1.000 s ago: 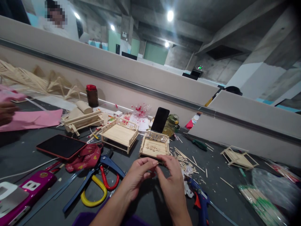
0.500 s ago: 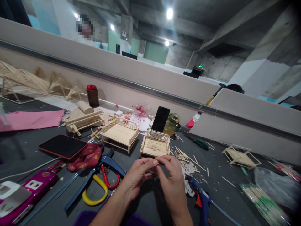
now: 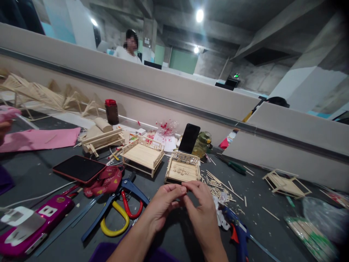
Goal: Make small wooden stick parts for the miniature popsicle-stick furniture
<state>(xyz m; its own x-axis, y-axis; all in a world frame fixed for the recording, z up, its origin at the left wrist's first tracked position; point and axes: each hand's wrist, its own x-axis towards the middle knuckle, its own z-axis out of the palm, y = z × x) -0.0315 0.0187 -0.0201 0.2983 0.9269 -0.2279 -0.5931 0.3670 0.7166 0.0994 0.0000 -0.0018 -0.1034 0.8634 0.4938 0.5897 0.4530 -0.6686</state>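
My left hand (image 3: 166,203) and my right hand (image 3: 200,205) meet fingertip to fingertip above the dark table. Both are closed in a pinch, and whatever lies between the tips is too small or hidden to make out. Just beyond them stands a small wooden stick model (image 3: 182,171) with a railing, tiny wooden bits scattered on its platform. A larger model (image 3: 142,156) of the same style is to its left. Cut sticks (image 3: 218,185) lie in a loose pile right of my hands. A blue glue gun (image 3: 238,233) rests beside my right wrist.
Left of my hands lie blue-handled cutters (image 3: 99,214), yellow-and-red-handled pliers (image 3: 116,222), a tablet (image 3: 79,168) and a magenta power strip (image 3: 38,225). A phone (image 3: 189,138) leans against a bottle (image 3: 202,143). Another person's hand (image 3: 5,127) shows at far left, near pink cloth (image 3: 40,139).
My hands keep the same pinched pose. The view has shifted slightly, so the table things sit farther right. A person behind the partition has moved right, and the neighbour's hand has reappeared at left.
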